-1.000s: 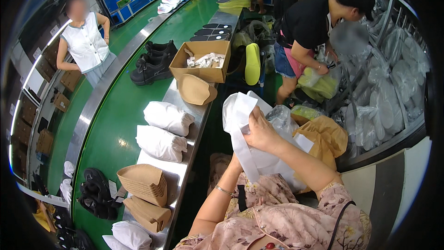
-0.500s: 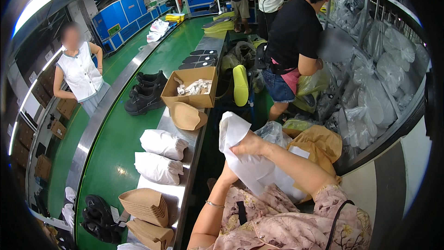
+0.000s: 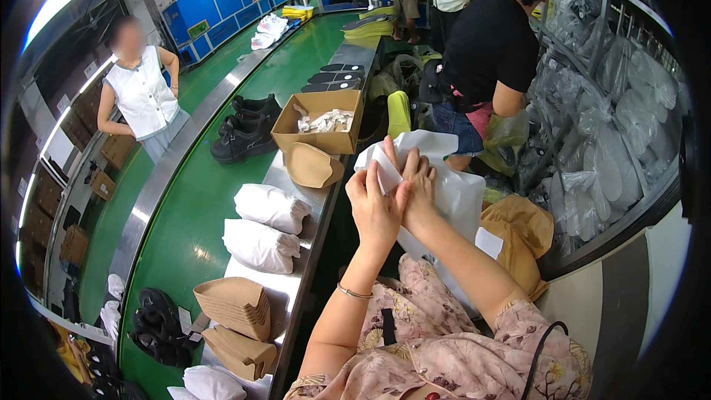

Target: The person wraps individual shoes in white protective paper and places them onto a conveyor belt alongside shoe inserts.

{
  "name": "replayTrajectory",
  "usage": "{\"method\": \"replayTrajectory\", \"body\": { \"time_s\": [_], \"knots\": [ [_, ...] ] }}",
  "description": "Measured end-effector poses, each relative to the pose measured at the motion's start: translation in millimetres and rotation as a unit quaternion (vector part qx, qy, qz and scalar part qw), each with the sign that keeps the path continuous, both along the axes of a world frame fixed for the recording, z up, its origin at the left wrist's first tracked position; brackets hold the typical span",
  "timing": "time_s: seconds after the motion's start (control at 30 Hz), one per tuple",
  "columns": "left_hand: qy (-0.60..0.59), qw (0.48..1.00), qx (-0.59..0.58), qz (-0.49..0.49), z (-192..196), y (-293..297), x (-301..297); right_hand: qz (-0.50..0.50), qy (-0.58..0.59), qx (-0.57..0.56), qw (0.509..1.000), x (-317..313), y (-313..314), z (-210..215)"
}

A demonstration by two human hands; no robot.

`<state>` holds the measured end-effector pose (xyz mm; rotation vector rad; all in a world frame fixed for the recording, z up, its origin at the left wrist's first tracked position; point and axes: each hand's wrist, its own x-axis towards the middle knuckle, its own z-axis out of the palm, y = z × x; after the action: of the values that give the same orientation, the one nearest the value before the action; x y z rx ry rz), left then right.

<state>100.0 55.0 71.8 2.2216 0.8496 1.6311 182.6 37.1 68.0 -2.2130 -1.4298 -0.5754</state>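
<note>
A large white sheet of thin wrapping paper (image 3: pixel 461 194) hangs between my hands, in front of my lap. My left hand (image 3: pixel 376 211) has its fingers bent around the paper's near left edge. Pressed close beside it, my right hand (image 3: pixel 419 187) grips the folded upper part, fingers curled over it. Whether anything lies inside the folds is hidden. On the metal bench edge to my left lie two white paper-wrapped bundles (image 3: pixel 261 244). Beyond them rests a brown cardboard insert (image 3: pixel 314 165), and nearer to me are stacked cardboard inserts (image 3: pixel 235 307).
An open carton (image 3: pixel 354 122) with crumpled paper pieces stands beside black shoes (image 3: pixel 244 130) on the green conveyor belt (image 3: pixel 181 237). Brown paper (image 3: pixel 522 233) lies right of my arms. Ahead, a person in black (image 3: pixel 492 44) stands by a rack of plastic-bagged items (image 3: pixel 607 126). Another person (image 3: pixel 144 92) stands across the belt.
My left hand has risen from below to the paper's upper part, next to my right hand. The paper has spread out to the right. The whole view has shifted slightly.
</note>
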Motion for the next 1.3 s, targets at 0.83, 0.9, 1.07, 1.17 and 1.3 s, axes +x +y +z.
{"method": "replayTrajectory", "body": {
  "time_s": [0.83, 0.9, 1.07, 1.17, 1.3],
  "knots": [
    [-0.275, 0.772, -0.409, -0.402, -63.6, -38.2, -11.0, 0.048, 0.129, 0.106, 0.985, -24.8, -16.2, 25.2],
    [-0.276, 0.789, -0.403, -0.372, -64.2, -25.7, -13.8, 0.094, 0.202, 0.146, 0.964, -29.1, -21.6, 27.6],
    [-0.338, 0.830, -0.355, -0.265, -57.2, -28.9, -31.2, 0.348, 0.353, 0.138, 0.858, 3.4, -28.9, 19.9],
    [-0.371, 0.772, -0.414, -0.307, -52.3, -27.8, -37.8, 0.381, 0.632, 0.054, 0.673, 38.9, -38.4, 14.2],
    [-0.307, 0.690, -0.517, -0.403, -52.3, -20.9, -47.2, 0.371, 0.737, 0.059, 0.562, 34.1, -48.5, -3.0]
  ]
}}
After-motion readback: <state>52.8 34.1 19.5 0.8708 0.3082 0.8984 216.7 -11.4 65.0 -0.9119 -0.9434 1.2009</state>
